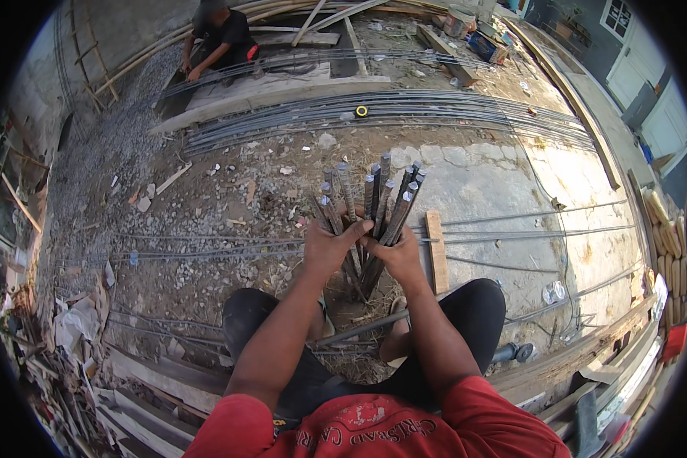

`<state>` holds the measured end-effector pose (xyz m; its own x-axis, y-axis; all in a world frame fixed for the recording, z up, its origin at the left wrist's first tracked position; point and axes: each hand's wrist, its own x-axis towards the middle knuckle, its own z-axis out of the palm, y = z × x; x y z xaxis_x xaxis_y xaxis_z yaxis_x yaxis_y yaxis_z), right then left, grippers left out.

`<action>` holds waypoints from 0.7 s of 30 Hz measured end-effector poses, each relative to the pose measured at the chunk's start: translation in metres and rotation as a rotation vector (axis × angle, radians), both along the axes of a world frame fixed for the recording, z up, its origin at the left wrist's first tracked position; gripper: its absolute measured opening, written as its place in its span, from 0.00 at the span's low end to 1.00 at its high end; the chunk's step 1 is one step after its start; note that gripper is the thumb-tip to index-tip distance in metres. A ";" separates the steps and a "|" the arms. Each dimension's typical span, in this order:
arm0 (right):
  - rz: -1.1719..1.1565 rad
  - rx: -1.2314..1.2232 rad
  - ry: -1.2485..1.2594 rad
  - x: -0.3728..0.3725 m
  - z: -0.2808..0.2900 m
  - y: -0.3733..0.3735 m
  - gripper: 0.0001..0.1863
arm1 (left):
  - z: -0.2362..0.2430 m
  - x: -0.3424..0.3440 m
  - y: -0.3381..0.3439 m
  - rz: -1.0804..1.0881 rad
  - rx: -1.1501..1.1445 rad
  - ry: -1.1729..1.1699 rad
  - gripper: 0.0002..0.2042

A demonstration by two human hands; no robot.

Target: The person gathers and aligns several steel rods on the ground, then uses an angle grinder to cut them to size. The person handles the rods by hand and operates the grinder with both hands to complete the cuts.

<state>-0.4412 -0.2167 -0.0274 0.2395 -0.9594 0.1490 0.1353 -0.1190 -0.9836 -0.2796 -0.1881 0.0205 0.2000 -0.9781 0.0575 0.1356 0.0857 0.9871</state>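
A bundle of short ribbed steel bars stands upright between my knees, its cut tops fanned apart and its lower ends close together at the ground. My left hand is wrapped round the bars on the left side. On the right side, my right hand grips the rest of them, and the two thumbs come close together in front. The fingers behind the bars are mostly hidden.
Long steel rods lie across the ground ahead, with a yellow tape measure on them. A wooden block lies right of the bundle. A co-worker crouches by planks at the far left. Timber lines the near right.
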 end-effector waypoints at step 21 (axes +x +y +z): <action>-0.109 -0.006 0.052 0.000 0.008 0.007 0.12 | 0.006 -0.010 -0.006 0.003 -0.032 -0.015 0.23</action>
